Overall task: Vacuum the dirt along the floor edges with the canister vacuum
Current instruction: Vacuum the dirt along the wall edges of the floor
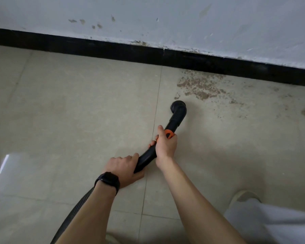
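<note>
We are holding the black pipe (147, 158) with both hands. Our right hand (165, 144) is wrapping its fingers round the pipe by the orange band (168, 133), and it is the hand nearer the working end. Our left hand (124, 166), the one wearing the dark watch (107, 180), is gripping the pipe lower down, where the ribbed hose (79, 203) is joining on and running back under our arm. The canister itself is not showing. The pipe is pointing away from us, up and to the right, and it is ending in the round brush head (178, 106), which seems to be sitting on the floor tile (77, 103). The dirt (199, 85) is lying just past the brush head, further up and a little to the right, reaching the black baseboard (95, 48) under the wall (165, 18). More specks are trailing off to the right. So we are thinking the next push should go forward along the pipe's own line, then sideways along the baseboard. The baseboard is the stop for the brush head. Open floor is lying to the left, and our shoe (243, 196) is standing well back on the right.
</note>
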Tool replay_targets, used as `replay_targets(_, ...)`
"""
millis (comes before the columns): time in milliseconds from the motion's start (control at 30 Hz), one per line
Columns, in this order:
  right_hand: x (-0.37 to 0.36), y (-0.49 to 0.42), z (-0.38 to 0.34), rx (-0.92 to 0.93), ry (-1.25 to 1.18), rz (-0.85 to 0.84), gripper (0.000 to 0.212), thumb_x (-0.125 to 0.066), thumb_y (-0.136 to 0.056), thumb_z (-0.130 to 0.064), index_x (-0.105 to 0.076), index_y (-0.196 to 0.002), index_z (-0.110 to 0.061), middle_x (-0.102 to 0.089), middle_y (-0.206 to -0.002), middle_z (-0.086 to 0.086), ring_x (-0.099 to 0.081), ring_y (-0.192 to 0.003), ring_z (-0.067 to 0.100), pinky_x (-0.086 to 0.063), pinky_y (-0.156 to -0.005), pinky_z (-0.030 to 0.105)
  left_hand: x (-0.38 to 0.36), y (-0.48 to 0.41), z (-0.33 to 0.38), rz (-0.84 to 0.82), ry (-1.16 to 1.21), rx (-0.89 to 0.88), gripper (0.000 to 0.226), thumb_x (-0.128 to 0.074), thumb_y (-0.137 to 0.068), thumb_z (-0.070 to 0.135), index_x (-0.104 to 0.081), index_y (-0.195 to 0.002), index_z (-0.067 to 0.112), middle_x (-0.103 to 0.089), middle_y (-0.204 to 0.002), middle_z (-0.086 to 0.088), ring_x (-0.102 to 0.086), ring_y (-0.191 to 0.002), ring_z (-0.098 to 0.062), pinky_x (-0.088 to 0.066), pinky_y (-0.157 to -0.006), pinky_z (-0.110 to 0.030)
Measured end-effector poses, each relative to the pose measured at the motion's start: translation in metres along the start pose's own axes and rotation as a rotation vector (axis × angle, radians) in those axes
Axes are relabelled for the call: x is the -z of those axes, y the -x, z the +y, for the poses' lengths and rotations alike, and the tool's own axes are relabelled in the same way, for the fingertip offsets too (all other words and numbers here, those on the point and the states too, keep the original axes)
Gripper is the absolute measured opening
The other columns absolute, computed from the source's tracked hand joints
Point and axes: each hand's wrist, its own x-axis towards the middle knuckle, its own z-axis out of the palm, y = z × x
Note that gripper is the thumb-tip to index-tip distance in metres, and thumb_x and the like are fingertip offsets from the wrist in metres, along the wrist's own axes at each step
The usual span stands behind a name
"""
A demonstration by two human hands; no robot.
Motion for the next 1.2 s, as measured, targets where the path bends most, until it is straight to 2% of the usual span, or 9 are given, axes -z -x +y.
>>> replay_targets(400, -0.013, -0.033, -0.031, 0.02, 0.043, 0.007, 0.027, -0.069, -0.098, -0.027, -0.048, -0.1, -0.011, -0.048, -0.061, 0.002, -0.044, -0.04, 0.017, -0.046, -0.045, 0.029, 0.019, -0.037, 0.013, 0.078, 0.032, 0.059, 0.037, -0.039, -0.089, 0.063, -0.03, -0.092, 0.028, -0.065, -0.097, 0.005, -0.065, -0.081, -0.024, -0.035, -0.06, -0.031)
replay_targets(500, -0.014, -0.041, -0.037, 0.025, 0.039, 0.011, 0.026, -0.069, -0.098, -0.025, -0.047, -0.098, -0.01, -0.047, -0.06, 0.002, -0.042, -0.037, 0.016, -0.043, -0.041, 0.026, 0.021, -0.046, 0.015, 0.086, 0.055, 0.064, 0.036, -0.04, -0.088, 0.062, -0.031, -0.092, 0.028, -0.065, -0.098, 0.005, -0.065, -0.083, -0.024, -0.034, -0.06, -0.032)
replay_targets(700, -0.021, -0.053, -0.053, 0.029, 0.046, 0.008, 0.023, -0.067, -0.099, -0.022, -0.048, -0.094, -0.011, -0.046, -0.055, 0.0, -0.042, -0.037, 0.016, -0.043, -0.044, 0.027, 0.021, -0.066, 0.015, 0.151, 0.078, 0.081, 0.039, -0.039, -0.087, 0.066, -0.031, -0.091, 0.028, -0.065, -0.096, 0.006, -0.065, -0.081, -0.023, -0.031, -0.057, -0.031)
replay_targets(933, -0.024, -0.062, -0.071, 0.027, 0.054, -0.011, 0.029, -0.065, -0.1, -0.02, -0.046, -0.079, -0.013, -0.044, -0.049, -0.003, -0.041, -0.036, 0.014, -0.042, -0.041, 0.025, 0.026, -0.085, 0.021, 0.197, 0.075, 0.075, 0.041, -0.039, -0.088, 0.067, -0.035, -0.09, 0.026, -0.067, -0.097, 0.005, -0.066, -0.084, -0.024, -0.029, -0.057, -0.031)
replay_targets(1200, -0.036, -0.075, -0.085, 0.054, 0.102, 0.019, 0.028, -0.065, -0.1, -0.02, -0.047, -0.08, -0.012, -0.045, -0.048, -0.003, -0.041, -0.036, 0.015, -0.043, -0.043, 0.027, 0.033, -0.101, 0.021, 0.225, 0.102, 0.052, 0.043, -0.034, -0.092, 0.067, -0.035, -0.091, 0.024, -0.068, -0.098, 0.004, -0.066, -0.084, -0.024, -0.031, -0.06, -0.032)
